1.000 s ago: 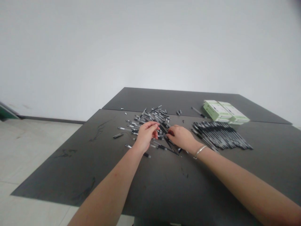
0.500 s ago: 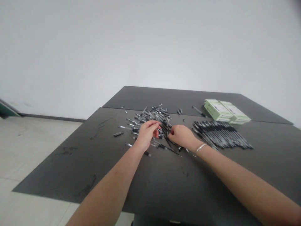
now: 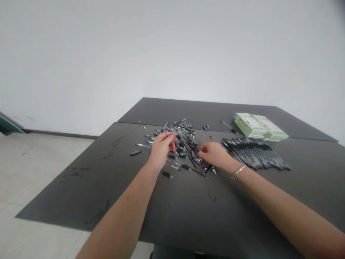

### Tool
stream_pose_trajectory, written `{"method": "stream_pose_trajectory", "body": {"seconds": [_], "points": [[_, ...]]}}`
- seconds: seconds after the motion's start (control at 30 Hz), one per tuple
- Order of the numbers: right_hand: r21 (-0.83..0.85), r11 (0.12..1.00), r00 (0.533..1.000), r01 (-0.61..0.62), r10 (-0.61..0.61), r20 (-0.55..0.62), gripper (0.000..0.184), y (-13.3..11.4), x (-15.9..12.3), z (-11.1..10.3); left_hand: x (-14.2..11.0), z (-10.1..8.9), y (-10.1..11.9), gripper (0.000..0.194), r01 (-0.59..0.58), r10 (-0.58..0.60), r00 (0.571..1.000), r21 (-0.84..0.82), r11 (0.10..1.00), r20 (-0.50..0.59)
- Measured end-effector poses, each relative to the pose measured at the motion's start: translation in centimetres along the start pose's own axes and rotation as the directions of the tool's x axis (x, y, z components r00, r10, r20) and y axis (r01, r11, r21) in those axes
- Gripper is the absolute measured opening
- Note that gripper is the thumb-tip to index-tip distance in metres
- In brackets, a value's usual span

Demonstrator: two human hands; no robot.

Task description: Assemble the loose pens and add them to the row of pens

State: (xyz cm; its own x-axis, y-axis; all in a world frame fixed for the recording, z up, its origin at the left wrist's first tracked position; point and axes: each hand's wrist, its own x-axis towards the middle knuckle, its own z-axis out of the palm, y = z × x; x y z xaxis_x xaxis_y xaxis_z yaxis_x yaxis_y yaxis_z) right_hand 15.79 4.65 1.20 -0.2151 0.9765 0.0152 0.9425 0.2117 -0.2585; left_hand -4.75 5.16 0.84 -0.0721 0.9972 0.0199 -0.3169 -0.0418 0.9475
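Note:
My left hand (image 3: 162, 145) is over the left side of a loose pile of pen parts (image 3: 185, 138), thumb and fingertips pinched together. Whatever it may hold is too small to make out. At the pile's right edge, my right hand (image 3: 214, 153) has its fingers curled and closed against the parts; its fingertips hide what they grip. The pile mixes clear pen barrels with black grips, thin dark refills and caps. One pen cap (image 3: 135, 153) lies apart at the left. A black-gripped barrel (image 3: 167, 175) sticks out below my left wrist, and small pen tips (image 3: 214, 169) lie below my right hand.
Right of my right hand, several assembled pens (image 3: 256, 154) lie side by side in a slanted row. Two green-and-white boxes (image 3: 250, 126) stand behind them, with a single pen (image 3: 228, 126) to their left. The dark table (image 3: 88, 187) meets a white wall at the back.
My hands have moved apart: the left a little to the left and up, the right to the right, off the middle of the pile. More of the pile's centre shows between them.

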Motion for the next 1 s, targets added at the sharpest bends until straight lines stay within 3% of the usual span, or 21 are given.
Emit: {"method": "stream_pose_trajectory", "body": {"seconds": [0.13,0.27,0.5,0.6,0.67,0.77,1.0], "points": [[0.076,0.997,1.000,-0.003,0.004,-0.013,0.018,0.4,-1.7,-0.1,0.6,-0.8,0.4,0.021,-0.076,0.090,0.993,0.175,0.982,-0.071],[0.239,0.971,0.999,-0.025,0.033,-0.031,0.015,0.6,-3.5,-0.1,0.9,-1.4,0.3,0.019,-0.077,0.103,0.994,0.392,0.917,-0.047],[0.361,0.932,0.997,-0.041,0.061,-0.045,0.014,1.1,-4.7,0.7,0.2,-2.9,2.0,0.013,-0.135,0.048,0.990,0.805,0.577,0.132],[0.380,0.924,0.998,-0.030,0.051,-0.046,0.014,1.3,-4.8,0.8,-0.8,-3.4,2.5,0.015,-0.172,0.012,0.983,0.882,0.439,0.186],[0.391,0.920,0.997,-0.027,0.051,-0.050,0.014,1.3,-4.9,0.6,-1.4,-3.7,2.4,0.018,-0.297,-0.085,0.944,0.933,0.204,0.320],[0.406,0.914,0.998,-0.023,0.043,-0.041,0.014,1.2,-5.1,0.3,-2.2,-4.2,1.9,0.019,-0.351,-0.133,0.921,0.929,0.116,0.365],[0.435,0.900,0.999,-0.025,0.043,-0.033,0.013,1.0,-5.2,0.0,-2.8,-4.2,1.1,0.017,-0.394,-0.152,0.904,0.917,0.064,0.399]]}}
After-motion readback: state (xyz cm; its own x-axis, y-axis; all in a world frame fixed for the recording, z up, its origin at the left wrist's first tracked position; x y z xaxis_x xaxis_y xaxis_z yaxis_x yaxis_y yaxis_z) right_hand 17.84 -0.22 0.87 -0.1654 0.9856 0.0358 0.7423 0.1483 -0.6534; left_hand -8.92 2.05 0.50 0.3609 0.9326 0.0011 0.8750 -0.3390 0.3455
